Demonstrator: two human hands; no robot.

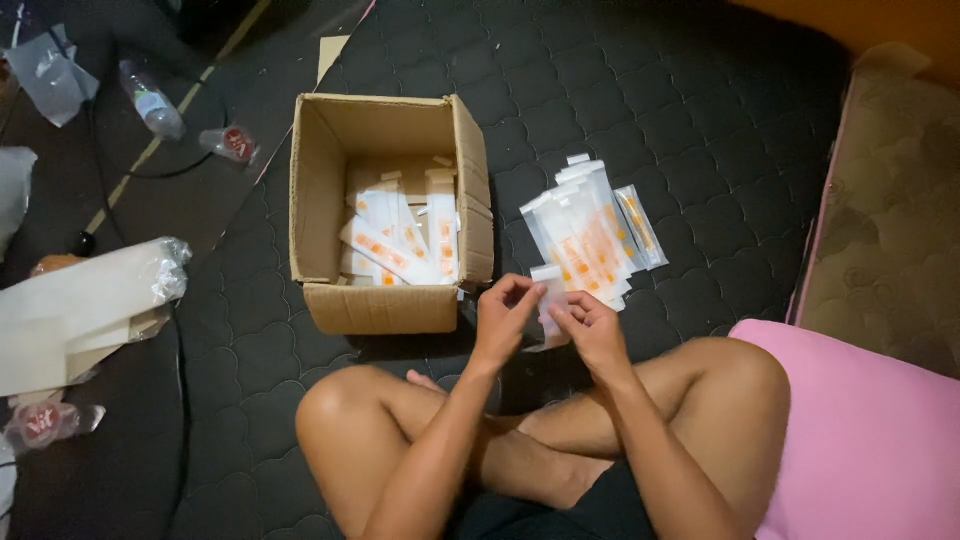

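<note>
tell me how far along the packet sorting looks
Done: several white-and-orange packets lie fanned on the dark mat beside the cardboard box. In hand: the left hand and right hand pinch one clear packet between them. Left: more packets in the box.

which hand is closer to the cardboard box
Left. The left hand sits just off the cardboard box at its near right corner; the right hand is farther right.
</note>
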